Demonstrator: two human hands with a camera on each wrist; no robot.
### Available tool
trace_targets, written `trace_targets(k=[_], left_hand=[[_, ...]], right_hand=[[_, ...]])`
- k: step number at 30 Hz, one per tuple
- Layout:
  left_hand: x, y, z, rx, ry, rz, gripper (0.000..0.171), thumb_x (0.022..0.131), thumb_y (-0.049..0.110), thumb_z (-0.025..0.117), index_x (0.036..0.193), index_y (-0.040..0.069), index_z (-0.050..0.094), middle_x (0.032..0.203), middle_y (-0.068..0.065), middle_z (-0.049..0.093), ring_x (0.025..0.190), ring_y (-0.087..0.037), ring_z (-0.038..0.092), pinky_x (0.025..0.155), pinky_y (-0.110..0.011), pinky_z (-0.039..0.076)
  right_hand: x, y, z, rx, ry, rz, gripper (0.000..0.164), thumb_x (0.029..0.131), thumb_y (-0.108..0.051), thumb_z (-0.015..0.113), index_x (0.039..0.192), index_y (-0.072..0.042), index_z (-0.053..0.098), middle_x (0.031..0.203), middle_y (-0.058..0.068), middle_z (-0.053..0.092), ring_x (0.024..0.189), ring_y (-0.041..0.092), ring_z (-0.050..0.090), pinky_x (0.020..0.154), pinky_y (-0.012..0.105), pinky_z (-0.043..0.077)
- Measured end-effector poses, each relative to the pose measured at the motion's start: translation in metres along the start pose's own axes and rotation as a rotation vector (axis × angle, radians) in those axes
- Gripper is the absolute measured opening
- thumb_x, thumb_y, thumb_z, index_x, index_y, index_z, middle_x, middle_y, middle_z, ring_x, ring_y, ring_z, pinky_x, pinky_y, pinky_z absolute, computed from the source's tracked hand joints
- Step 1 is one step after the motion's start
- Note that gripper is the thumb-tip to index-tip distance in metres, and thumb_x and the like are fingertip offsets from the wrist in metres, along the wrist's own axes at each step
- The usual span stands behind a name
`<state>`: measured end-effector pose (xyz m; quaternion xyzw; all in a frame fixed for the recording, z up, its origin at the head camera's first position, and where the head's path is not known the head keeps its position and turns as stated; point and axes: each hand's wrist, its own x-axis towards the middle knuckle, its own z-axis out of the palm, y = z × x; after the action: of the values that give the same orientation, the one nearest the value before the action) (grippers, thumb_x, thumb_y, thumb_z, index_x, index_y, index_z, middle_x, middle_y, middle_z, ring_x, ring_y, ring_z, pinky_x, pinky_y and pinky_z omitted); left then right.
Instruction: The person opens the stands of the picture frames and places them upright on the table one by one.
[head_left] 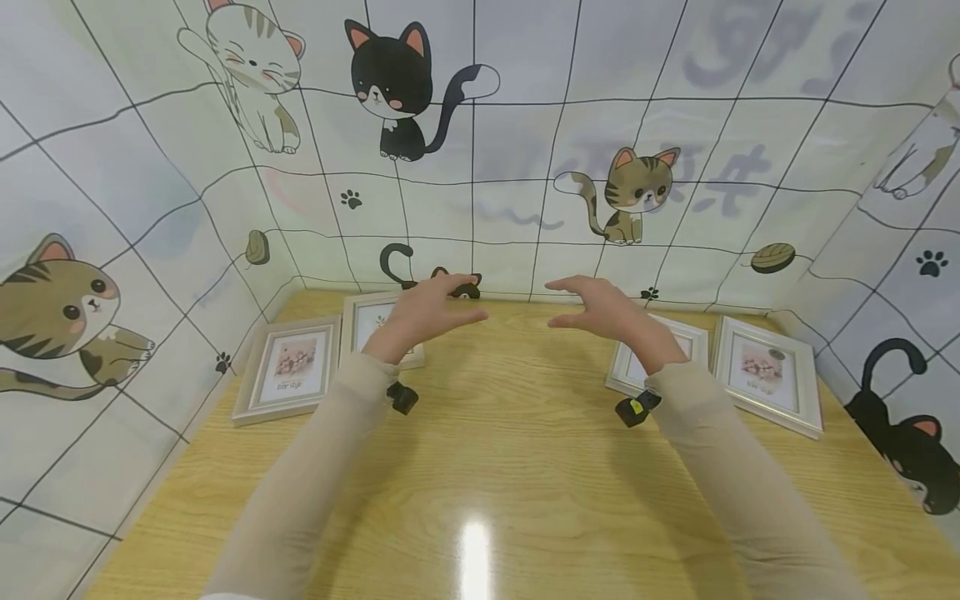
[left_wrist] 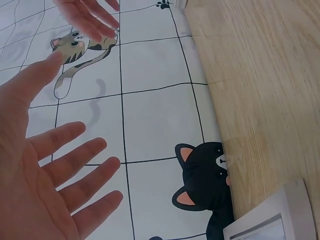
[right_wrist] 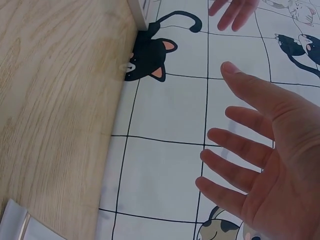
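Both hands hover above the wooden table, palms facing each other with a gap between them. My left hand (head_left: 426, 312) has its fingers extended and thumb apart, holding nothing; its spread fingers show in the left wrist view (left_wrist: 60, 180). Below it lies a white picture frame (head_left: 364, 321), partly hidden by the hand. Opposite, my right hand (head_left: 603, 312) is likewise empty, fingers outstretched in the right wrist view (right_wrist: 250, 160). It hangs over another white picture frame (head_left: 626, 371), which the hand and wrist partly cover.
A picture frame (head_left: 294, 367) with a pink print lies at the far left, and a similar picture frame (head_left: 768, 375) at the far right. The wooden table (head_left: 510, 450) meets a cloth backdrop (head_left: 510, 142) printed with cats at its back and sides.
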<state>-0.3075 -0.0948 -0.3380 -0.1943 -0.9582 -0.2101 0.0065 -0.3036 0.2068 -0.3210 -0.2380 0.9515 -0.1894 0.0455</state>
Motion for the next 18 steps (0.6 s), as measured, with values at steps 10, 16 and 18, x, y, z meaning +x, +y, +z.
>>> trace_targets(k=[10,16,18], left_hand=[[-0.013,-0.016,0.004,-0.078,0.025,-0.019,0.079,0.086,0.07,0.06,0.151,0.028,0.042,0.154,-0.004,0.048,0.136,-0.029,0.052,0.107,-0.049,0.048],[-0.02,-0.027,0.007,-0.102,0.022,-0.055,0.077,0.087,0.067,0.062,0.15,0.027,0.044,0.151,-0.006,0.052,0.135,-0.03,0.051,0.105,-0.053,0.048],[-0.023,-0.031,0.008,-0.105,0.019,-0.063,0.078,0.086,0.068,0.061,0.15,0.028,0.044,0.15,-0.007,0.051,0.136,-0.03,0.05,0.107,-0.053,0.046]], right_hand=[[0.004,-0.003,0.01,0.052,-0.002,-0.027,0.073,0.092,-0.034,0.072,0.153,-0.01,0.039,0.155,0.018,0.042,0.141,0.041,0.041,0.115,0.058,0.037],[0.01,-0.008,0.016,0.052,-0.003,-0.042,0.073,0.092,-0.033,0.072,0.152,-0.008,0.039,0.153,0.019,0.045,0.14,0.041,0.043,0.115,0.058,0.037],[0.012,-0.009,0.019,0.043,-0.001,-0.058,0.073,0.092,-0.033,0.072,0.152,-0.007,0.04,0.152,0.02,0.046,0.139,0.042,0.044,0.115,0.058,0.037]])
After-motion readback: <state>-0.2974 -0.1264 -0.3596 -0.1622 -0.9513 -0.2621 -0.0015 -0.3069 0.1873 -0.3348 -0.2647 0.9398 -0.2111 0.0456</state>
